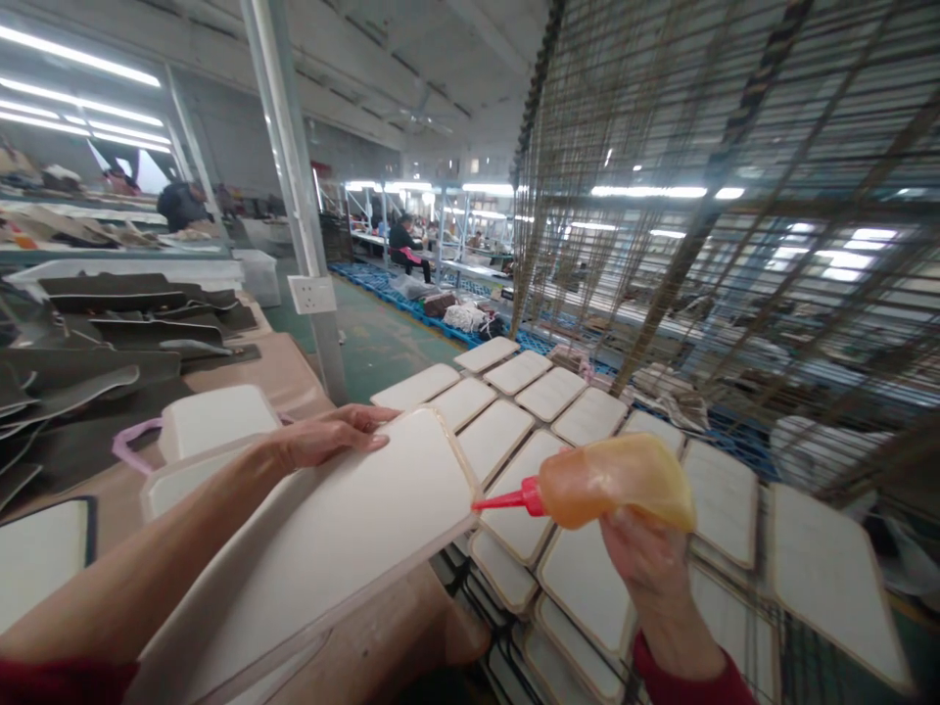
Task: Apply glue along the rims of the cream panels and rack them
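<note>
Fluorescent tubes (pixel 77 57) everywhere in this workshop, and rows of pale panels (pixel 580 416) laid out on the rack. Right grip (pixel 640 543) is wrapped round an amber squeeze bottle (pixel 617 480), long axis nearly level, red nozzle (pixel 510 499) pointing left and a touch down, tip right at the near-right corner of a big white panel (pixel 352 519). That panel's in front of the person, beside the tan worktop (pixel 294 362), long axis slanting from lower left away to upper right. Left grip (pixel 334 439) lies over its left edge; can't tell if it's pinching.
</note>
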Demonstrator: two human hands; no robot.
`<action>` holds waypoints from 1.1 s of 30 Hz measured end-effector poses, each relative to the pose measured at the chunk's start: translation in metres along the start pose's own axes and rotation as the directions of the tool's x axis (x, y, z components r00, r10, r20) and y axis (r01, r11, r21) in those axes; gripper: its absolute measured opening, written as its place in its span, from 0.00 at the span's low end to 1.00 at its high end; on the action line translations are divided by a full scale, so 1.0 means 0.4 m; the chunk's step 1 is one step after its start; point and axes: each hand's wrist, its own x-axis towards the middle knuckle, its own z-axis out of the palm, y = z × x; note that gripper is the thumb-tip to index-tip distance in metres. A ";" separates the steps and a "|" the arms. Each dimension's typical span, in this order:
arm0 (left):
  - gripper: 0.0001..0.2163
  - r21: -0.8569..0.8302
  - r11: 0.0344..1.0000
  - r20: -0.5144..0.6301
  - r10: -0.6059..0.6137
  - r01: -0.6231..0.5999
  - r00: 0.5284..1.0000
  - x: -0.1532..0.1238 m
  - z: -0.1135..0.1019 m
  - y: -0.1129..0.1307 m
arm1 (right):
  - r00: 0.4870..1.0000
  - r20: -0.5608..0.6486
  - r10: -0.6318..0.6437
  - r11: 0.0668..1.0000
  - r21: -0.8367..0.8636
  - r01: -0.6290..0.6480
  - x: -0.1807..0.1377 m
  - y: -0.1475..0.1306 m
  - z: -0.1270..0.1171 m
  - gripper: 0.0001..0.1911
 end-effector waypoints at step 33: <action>0.32 -0.274 0.951 -0.351 0.043 -0.146 0.935 -0.009 0.029 -0.142 | 0.974 -0.227 0.022 0.994 0.112 0.004 0.029 0.076 0.073 0.20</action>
